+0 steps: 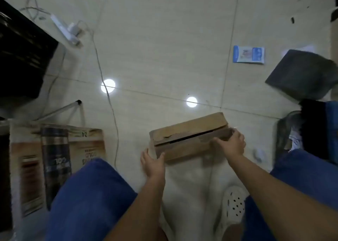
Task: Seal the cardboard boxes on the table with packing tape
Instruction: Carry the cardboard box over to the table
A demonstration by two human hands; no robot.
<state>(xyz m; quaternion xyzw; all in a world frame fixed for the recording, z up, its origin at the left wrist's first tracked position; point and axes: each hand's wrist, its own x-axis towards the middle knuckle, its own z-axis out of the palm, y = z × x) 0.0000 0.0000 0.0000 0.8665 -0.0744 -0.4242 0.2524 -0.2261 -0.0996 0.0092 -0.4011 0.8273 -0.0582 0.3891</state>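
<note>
Steadying box [190, 136] above the floor [164, 49], between the knees: left hand [152, 163] flat-fingered against the near-left corner, right hand [231, 143] curling over the right end, likely closing the gaping flaps for taping. No tape showing.

A box [190, 136] is set on the floor [164, 39] between the knees, ahead of a shoe [235, 206]. The left hand [153, 163] is placed at its near left corner, the right hand [231, 144] on its right end. Printed cartons [54, 160] are laid far left, a power strip [65, 30] beyond them. A packet [249, 54] is found ahead to the right, and a cushion [301, 74] right of it.
</note>
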